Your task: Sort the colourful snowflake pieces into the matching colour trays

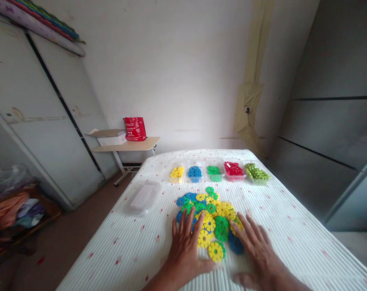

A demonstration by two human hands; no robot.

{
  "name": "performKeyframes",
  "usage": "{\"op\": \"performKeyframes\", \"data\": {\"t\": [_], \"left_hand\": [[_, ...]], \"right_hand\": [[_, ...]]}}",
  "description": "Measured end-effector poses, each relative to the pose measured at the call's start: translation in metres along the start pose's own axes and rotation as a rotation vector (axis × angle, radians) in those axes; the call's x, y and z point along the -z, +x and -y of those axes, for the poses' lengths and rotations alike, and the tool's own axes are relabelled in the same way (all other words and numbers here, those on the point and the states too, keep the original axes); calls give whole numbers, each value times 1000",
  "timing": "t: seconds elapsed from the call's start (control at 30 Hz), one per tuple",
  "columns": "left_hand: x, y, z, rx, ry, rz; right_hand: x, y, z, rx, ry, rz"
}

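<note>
A loose pile of notched plastic discs [204,238] in yellow, green and blue lies on the white ribbed cover in front of me. My left hand [186,242] is spread over the pile's left side, its fingertips touching or just above the discs. On the right edge of the heap, my right hand [257,246] has its fingers stretched out, by a blue disc [235,242] and some yellow ones. Neither hand grips a disc. Parts of the pile are hidden under the fingers.
Behind the pile stands a row of clear tubs: yellow pieces [177,173], blue pieces [195,173], green pieces [214,171], red pieces [233,169] and light green pieces [257,173]. A clear lid or container [142,197] lies at left. A side table [147,144] holds a red bag [135,129].
</note>
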State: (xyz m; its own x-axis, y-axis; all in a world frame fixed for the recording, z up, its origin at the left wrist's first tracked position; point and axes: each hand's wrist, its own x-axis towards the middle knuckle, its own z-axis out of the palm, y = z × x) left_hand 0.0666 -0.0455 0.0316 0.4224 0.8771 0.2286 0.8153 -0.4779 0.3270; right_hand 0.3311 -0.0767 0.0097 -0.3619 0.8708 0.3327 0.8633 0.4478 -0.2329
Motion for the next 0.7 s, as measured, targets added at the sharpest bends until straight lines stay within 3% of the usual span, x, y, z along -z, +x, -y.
{"op": "performKeyframes", "data": {"t": [0.2, 0.4, 0.53, 0.7], "left_hand": [[-10, 24, -16, 149, -3, -122], [11, 45, 22, 162, -26, -369], [30, 73, 44, 165, 0, -298], [36, 104, 38, 178, 146, -75]], "right_hand": [[-6, 51, -3, -9, 58, -53], [8, 83, -21, -56, 316, -145], [4, 104, -39, -210, 345, -311], [-10, 128, -63, -262, 349, -445]]}}
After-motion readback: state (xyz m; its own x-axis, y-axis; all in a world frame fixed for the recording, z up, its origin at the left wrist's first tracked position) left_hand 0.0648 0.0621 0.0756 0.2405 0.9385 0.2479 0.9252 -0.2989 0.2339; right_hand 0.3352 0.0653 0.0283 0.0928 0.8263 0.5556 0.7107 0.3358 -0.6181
